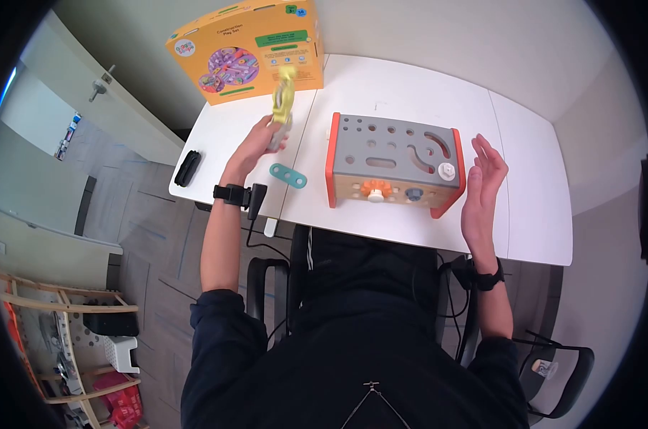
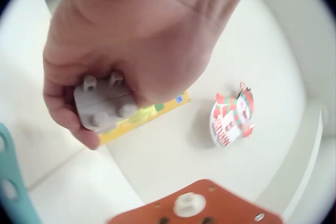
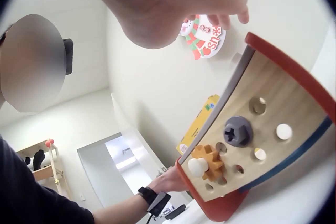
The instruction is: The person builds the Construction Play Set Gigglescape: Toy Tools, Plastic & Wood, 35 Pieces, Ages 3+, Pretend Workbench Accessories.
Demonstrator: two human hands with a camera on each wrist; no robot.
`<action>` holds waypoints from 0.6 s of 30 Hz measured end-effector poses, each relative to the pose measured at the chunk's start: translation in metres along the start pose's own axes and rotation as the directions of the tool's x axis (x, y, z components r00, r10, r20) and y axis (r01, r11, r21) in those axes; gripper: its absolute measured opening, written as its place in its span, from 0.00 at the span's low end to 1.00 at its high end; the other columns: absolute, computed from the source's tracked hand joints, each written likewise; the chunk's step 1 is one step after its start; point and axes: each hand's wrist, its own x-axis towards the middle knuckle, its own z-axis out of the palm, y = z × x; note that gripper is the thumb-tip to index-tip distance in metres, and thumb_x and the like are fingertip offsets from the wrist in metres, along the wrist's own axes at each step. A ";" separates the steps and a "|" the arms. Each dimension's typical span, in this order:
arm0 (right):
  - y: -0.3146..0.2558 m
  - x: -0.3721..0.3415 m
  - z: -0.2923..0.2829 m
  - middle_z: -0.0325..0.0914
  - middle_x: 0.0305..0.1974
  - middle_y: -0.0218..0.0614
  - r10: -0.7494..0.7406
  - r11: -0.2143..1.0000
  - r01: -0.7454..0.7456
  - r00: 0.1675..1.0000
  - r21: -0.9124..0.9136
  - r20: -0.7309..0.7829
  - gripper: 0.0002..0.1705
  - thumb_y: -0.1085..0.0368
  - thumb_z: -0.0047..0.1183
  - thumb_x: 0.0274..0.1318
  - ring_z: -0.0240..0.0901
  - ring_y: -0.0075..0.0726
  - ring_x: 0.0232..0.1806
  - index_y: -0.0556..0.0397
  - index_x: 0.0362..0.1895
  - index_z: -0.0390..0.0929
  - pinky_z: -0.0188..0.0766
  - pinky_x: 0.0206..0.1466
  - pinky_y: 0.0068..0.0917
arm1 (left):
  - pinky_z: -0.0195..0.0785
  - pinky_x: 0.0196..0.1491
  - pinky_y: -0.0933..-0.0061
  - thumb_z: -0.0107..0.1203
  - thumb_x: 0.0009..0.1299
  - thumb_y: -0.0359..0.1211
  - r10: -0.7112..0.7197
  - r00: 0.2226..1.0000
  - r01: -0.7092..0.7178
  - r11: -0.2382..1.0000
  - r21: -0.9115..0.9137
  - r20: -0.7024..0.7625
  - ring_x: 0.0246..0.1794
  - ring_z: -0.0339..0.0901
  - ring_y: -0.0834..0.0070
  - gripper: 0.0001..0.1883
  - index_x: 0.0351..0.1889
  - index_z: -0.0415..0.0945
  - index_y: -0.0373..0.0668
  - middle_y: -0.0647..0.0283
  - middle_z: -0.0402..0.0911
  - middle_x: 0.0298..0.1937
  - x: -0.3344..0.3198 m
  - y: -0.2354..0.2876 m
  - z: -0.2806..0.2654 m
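My left hand point(image 1: 256, 146) grips a yellow and grey toy tool point(image 1: 283, 104) above the table, left of the toy workbench. Its yellow end points away from me and looks blurred. In the left wrist view the grey end point(image 2: 102, 103), with small round pegs, shows between curled fingers. The workbench point(image 1: 395, 151) has a grey top with holes and slots and red-orange ends. An orange gear point(image 3: 209, 162) and a grey bolt point(image 3: 239, 131) sit on its wooden front; a white bolt point(image 1: 446, 170) stands on top. Straight-fingered and holding nothing, my right hand point(image 1: 483, 189) is beside its right end.
A teal strip with holes point(image 1: 288, 176) lies near the table's front edge. A yellow play set box point(image 1: 249, 53) stands at the back left. The black case point(image 1: 187, 168) is at the left edge. A snowman decoration point(image 2: 231, 119) hangs on the wall.
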 end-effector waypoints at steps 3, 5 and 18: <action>-0.015 0.005 0.014 0.56 0.81 0.52 0.027 0.995 -0.031 0.999 0.097 0.045 0.28 0.58 0.37 0.84 0.50 0.53 0.85 0.56 0.77 0.51 0.49 0.86 0.50 | 0.81 0.56 0.62 0.52 0.85 0.41 0.201 0.975 -0.136 0.877 -0.461 0.093 0.56 0.83 0.66 0.32 0.82 0.54 0.42 0.54 0.77 0.62 -0.013 0.040 0.030; -0.015 0.008 0.025 0.58 0.79 0.51 0.002 0.991 -0.013 0.997 0.130 0.082 0.27 0.59 0.38 0.83 0.52 0.52 0.85 0.55 0.76 0.51 0.50 0.85 0.49 | 0.80 0.61 0.60 0.53 0.85 0.38 0.255 0.961 -0.164 0.833 -0.528 0.105 0.60 0.82 0.61 0.33 0.82 0.51 0.42 0.49 0.72 0.65 -0.032 0.073 0.055; -0.039 0.030 0.061 0.78 0.60 0.47 0.045 0.997 -0.068 0.922 0.047 0.385 0.18 0.60 0.41 0.82 0.76 0.46 0.62 0.57 0.65 0.69 0.67 0.67 0.39 | 0.78 0.60 0.65 0.68 0.77 0.38 0.676 0.730 -0.683 0.718 0.132 0.099 0.56 0.84 0.70 0.28 0.68 0.67 0.38 0.62 0.85 0.55 -0.020 0.083 0.112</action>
